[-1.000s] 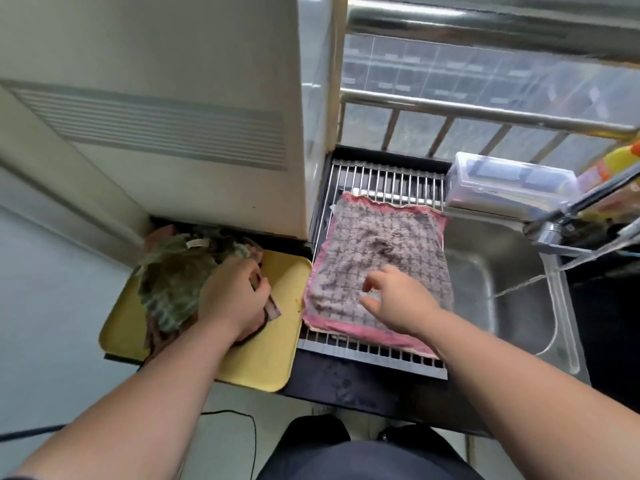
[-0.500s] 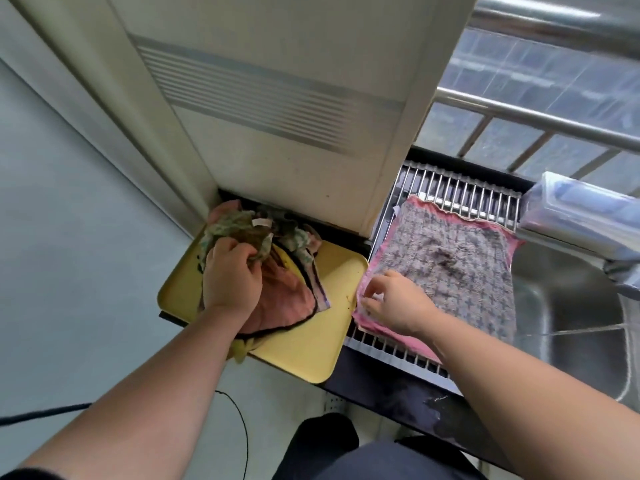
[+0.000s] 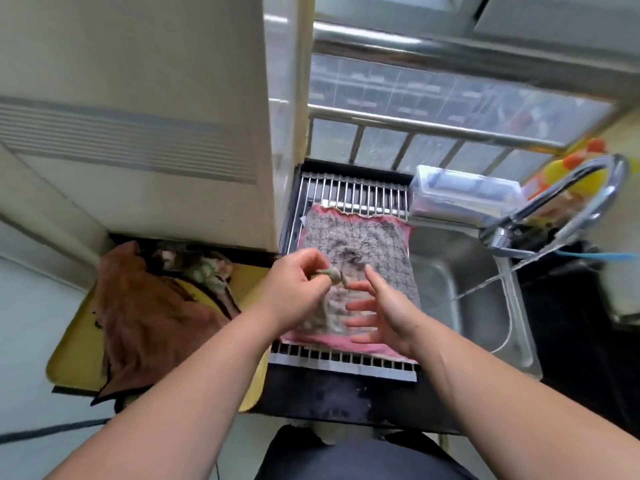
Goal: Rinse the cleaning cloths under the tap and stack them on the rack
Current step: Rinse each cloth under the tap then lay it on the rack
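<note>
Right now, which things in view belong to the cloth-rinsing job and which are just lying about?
Job: left hand, green cloth it pinches, right hand, pink-edged cloth on the rack, tap, sink, cloth pile on yellow tray.
Lying about: clear plastic box, yellow bottle, floor cable.

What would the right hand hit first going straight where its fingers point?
Probably the cloth hanging from the left hand. The right hand's open fingers point left at it. Motion blur hides the depth, so this is not certain.
</note>
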